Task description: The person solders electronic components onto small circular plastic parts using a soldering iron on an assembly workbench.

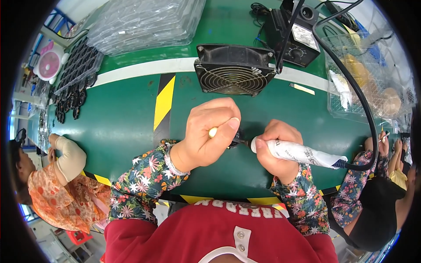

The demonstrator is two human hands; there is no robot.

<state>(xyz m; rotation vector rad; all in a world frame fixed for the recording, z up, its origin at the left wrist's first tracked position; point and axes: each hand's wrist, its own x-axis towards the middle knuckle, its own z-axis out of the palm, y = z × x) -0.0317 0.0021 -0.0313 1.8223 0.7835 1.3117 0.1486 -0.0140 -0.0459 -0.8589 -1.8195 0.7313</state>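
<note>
My right hand is wrapped round a soldering iron, its handle covered in white printed wrap. The tip points left toward a small dark part on the green table, mostly hidden between my hands. My left hand is closed in a fist over that part, with the pale yellow rounded end of a thin tool poking out. The rest of that tool is hidden by the fingers. Whether the iron's tip touches the part, I cannot tell.
A black fan stands just beyond my hands. Behind it is a black soldering station; its cable loops down the right. Clear plastic trays are stacked far left, near black parts. Co-workers sit on both sides.
</note>
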